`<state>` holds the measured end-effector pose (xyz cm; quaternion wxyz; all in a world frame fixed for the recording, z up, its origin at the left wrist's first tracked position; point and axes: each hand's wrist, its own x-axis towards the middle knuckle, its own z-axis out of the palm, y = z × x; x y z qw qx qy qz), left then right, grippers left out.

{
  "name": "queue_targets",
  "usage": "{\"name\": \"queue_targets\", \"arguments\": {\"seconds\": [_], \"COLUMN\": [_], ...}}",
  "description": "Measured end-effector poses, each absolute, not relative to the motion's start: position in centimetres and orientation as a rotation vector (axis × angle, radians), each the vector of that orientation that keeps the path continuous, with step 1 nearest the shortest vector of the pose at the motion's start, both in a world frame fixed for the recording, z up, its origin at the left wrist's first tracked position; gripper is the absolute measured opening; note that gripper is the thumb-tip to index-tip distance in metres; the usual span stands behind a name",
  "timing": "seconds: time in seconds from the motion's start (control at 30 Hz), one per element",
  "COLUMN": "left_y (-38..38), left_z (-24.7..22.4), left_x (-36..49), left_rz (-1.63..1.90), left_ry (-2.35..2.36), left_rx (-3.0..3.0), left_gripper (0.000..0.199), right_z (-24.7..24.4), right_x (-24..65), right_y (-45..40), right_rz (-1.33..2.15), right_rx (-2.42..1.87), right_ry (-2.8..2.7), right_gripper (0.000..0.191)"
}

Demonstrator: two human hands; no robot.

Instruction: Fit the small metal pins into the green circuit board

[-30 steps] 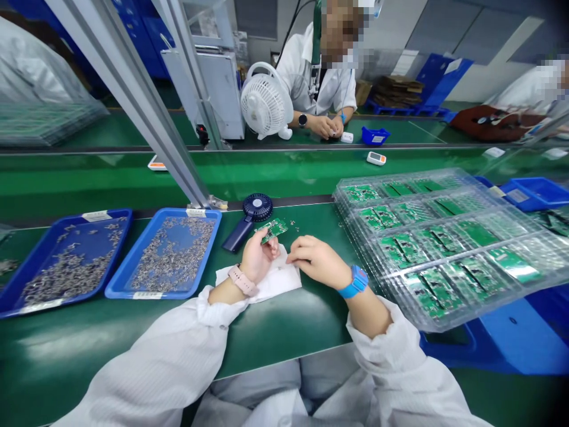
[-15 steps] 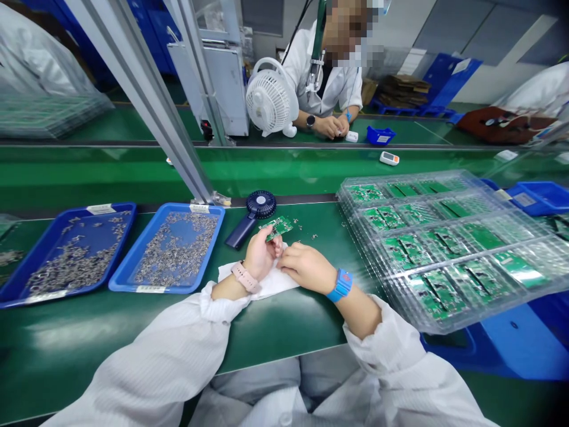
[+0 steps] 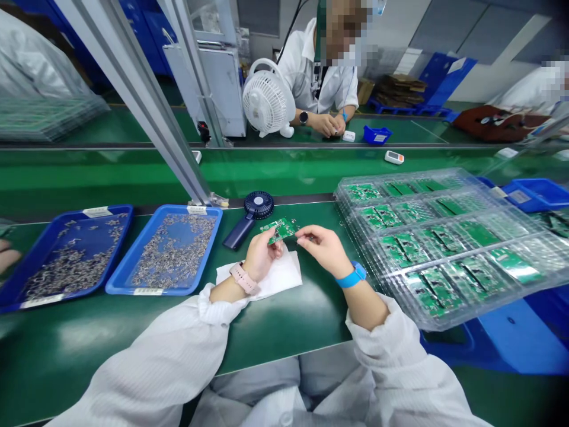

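My left hand (image 3: 262, 256) is closed on a green circuit board (image 3: 284, 230), its thumb on the near left edge. Beside the board's right edge is my right hand (image 3: 326, 248), thumb and forefinger pinched together; anything between the fingertips is too small to make out. A few small metal pieces lie on the green bench around the board, partly hidden by my right hand. Under my left hand a white cloth or paper (image 3: 284, 276) is spread. Just beyond, a dark blue handheld fan (image 3: 258, 204) lies on the bench.
To the left are two blue trays (image 3: 109, 289) (image 3: 66, 301) of small metal parts. At the right stands a stack of clear plastic trays (image 3: 438, 326) with circuit boards. A metal post (image 3: 146, 107) rises ahead. Across the line a co-worker (image 3: 302, 77) sits by a white fan (image 3: 269, 98).
My right hand has moved right and away from the left fingers, out to the board's right edge, uncovering more of the white cloth or paper. The board stays in my left hand.
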<state>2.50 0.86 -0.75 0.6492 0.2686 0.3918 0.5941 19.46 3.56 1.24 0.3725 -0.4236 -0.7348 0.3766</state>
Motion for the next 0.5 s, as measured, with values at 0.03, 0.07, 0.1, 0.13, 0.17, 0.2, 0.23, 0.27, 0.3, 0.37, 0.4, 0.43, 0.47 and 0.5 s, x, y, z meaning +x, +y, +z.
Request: {"name": "queue_targets", "arguments": {"seconds": [0.03, 0.07, 0.1, 0.13, 0.17, 0.2, 0.23, 0.27, 0.3, 0.37, 0.4, 0.43, 0.47, 0.5], "left_y": [0.83, 0.81, 0.78, 0.76, 0.74, 0.73, 0.73, 0.73, 0.75, 0.78, 0.80, 0.83, 0.84, 0.86], "left_z": [-0.86, -0.95, -1.01, -1.04, -1.04, -1.01, -0.97, -0.93, -0.90, -0.92, -0.97, -1.03, -1.10, -1.15], "left_x": [2.57, 2.63, 2.67, 2.69, 2.70, 2.70, 2.70, 2.69, 2.69, 2.70, 2.70, 2.70, 2.70, 2.70], "left_rz": [1.341, 1.329, 1.317, 1.307, 1.300, 1.295, 1.292, 1.289, 1.286, 1.279, 1.275, 1.272, 1.269, 1.267], "left_ry": [0.904, 0.917, 0.930, 0.940, 0.947, 0.954, 0.959, 0.964, 0.969, 0.979, 0.983, 0.987, 0.989, 0.991], "left_rx": [0.632, 0.651, 0.666, 0.677, 0.685, 0.691, 0.695, 0.698, 0.701, 0.705, 0.707, 0.708, 0.709, 0.711], "left_gripper": [0.041, 0.041, 0.040, 0.040, 0.040, 0.040, 0.040, 0.040, 0.040, 0.038, 0.038, 0.038, 0.038, 0.038], "right_z": [1.18, 1.13, 1.08, 1.04, 1.02, 1.00, 0.98, 0.96, 0.91, 0.78, 0.69, 0.60, 0.52, 0.46], "right_x": [19.62, 19.75, 19.82, 19.85, 19.83, 19.78, 19.71, 19.63, 19.55, 19.44, 19.40, 19.39, 19.38, 19.39], "right_y": [3.78, 3.94, 4.04, 4.10, 4.11, 4.10, 4.08, 4.06, 4.06, 4.11, 4.15, 4.19, 4.23, 4.26], "right_rz": [0.995, 1.009, 1.009, 0.995, 0.976, 0.955, 0.929, 0.902, 0.877, 0.842, 0.833, 0.827, 0.820, 0.808], "right_rx": [-1.095, -1.092, -1.086, -1.086, -1.095, -1.109, -1.124, -1.139, -1.150, -1.153, -1.148, -1.141, -1.134, -1.128], "right_ry": [-1.797, -1.744, -1.718, -1.714, -1.723, -1.737, -1.752, -1.765, -1.775, -1.792, -1.799, -1.807, -1.817, -1.829], "right_gripper": [0.014, 0.015, 0.016, 0.016, 0.015, 0.015, 0.015, 0.014, 0.014, 0.013, 0.012, 0.012, 0.011, 0.011]}}
